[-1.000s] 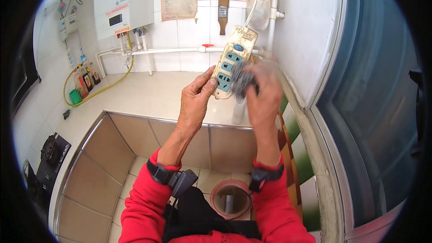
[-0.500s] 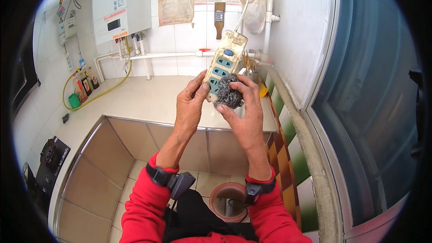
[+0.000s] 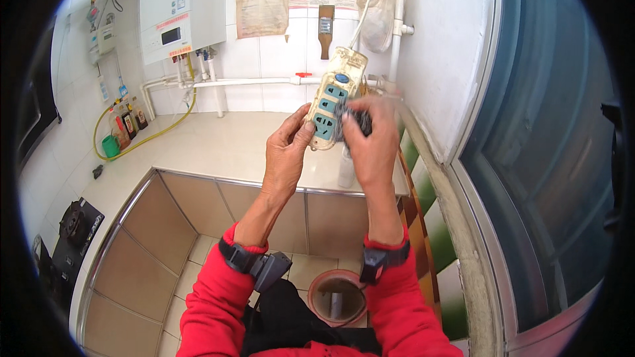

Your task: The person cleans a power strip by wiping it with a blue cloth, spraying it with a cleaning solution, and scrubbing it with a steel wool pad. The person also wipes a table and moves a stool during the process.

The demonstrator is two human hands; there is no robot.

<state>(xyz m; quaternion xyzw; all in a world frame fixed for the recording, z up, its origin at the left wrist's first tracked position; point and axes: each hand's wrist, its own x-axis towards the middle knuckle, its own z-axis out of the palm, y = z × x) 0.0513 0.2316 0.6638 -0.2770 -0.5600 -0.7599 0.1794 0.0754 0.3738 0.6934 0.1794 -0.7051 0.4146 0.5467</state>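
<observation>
A grimy cream power strip (image 3: pixel 348 65) with teal sockets is held up above the counter, tilted, its cord running upward from the far end. My left hand (image 3: pixel 289 145) grips its lower left edge, thumb on the front near the bottom socket. In my right hand (image 3: pixel 376 139), somewhat blurred by motion, is a dark grey steel wool scrubber (image 3: pixel 358 121), its fingers closed round it. The scrubber touches the right side of the strip beside the sockets and partly hides that edge.
The pale countertop (image 3: pixel 218 142) lies below the strip. A clear bottle or cup (image 3: pixel 346 170) stands near its front edge. Further left are bottles (image 3: pixel 137 116), a green cup (image 3: pixel 110 147) and a black gas stove (image 3: pixel 76 244). A reddish basin (image 3: pixel 331 271) sits on the floor.
My right hand has shifted the steel wool from the strip's lower face to its right edge, slightly higher. The left hand and the strip have moved slightly right.
</observation>
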